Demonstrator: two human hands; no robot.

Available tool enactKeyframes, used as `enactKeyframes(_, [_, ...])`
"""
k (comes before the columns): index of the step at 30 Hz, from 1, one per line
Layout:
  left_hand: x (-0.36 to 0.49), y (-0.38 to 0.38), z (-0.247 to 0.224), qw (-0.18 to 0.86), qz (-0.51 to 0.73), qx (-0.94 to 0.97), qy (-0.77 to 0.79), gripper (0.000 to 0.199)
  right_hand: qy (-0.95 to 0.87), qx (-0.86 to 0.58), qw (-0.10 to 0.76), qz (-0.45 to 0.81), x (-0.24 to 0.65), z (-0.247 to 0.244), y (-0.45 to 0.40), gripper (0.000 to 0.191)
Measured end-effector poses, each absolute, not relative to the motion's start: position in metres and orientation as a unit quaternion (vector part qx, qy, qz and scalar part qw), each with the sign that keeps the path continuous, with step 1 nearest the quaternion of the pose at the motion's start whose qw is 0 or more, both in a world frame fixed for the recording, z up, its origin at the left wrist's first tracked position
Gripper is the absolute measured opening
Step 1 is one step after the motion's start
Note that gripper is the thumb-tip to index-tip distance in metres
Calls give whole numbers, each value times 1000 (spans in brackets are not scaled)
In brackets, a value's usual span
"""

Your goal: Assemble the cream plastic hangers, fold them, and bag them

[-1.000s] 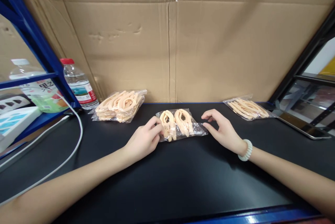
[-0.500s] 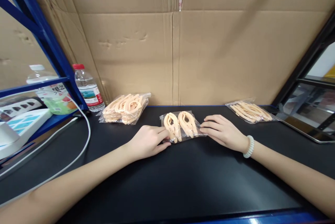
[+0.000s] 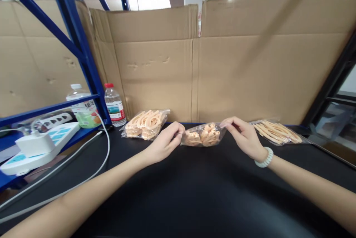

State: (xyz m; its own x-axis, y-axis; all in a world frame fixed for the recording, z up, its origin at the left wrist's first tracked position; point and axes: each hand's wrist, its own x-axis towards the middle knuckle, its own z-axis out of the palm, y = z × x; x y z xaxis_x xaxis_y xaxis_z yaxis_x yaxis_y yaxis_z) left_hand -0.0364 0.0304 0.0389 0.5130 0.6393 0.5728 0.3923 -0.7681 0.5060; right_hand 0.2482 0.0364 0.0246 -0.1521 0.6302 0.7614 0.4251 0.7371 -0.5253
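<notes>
A clear plastic bag with two peach-coloured looped pieces is stretched between my hands, tilted up on edge above the black table. My left hand pinches its left corner between thumb and fingers. At the upper right corner, my right hand, with a pale beaded bracelet on the wrist, has the film pinched in the same way. What the looped pieces are exactly, I cannot tell. Left of my left hand lies a stack of bagged peach-coloured looped pieces.
Another bag of long peach-coloured pieces lies at the back right. A red-capped water bottle stands back left by the blue frame. A white power strip and cable are left. Cardboard walls the back.
The bag lay flat on the table; now it is tilted up. My right hand went from outstretched fingers to a pinch on its corner. The camera view has tipped upward.
</notes>
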Motion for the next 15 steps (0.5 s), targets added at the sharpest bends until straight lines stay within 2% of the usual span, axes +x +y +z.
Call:
enactKeyframes(9, [-54,58,27,184,568,664,449,23,-667,-322,639,208,169,53,80,18])
enactKeyframes(13, [-88,84,51,157,593,594,521,17,-632,-343,639,272,124,65,108,9])
enactKeyframes(15, [-112,101,74,129,585,571,562,17,-623,-362,623,304,98,76,125,13])
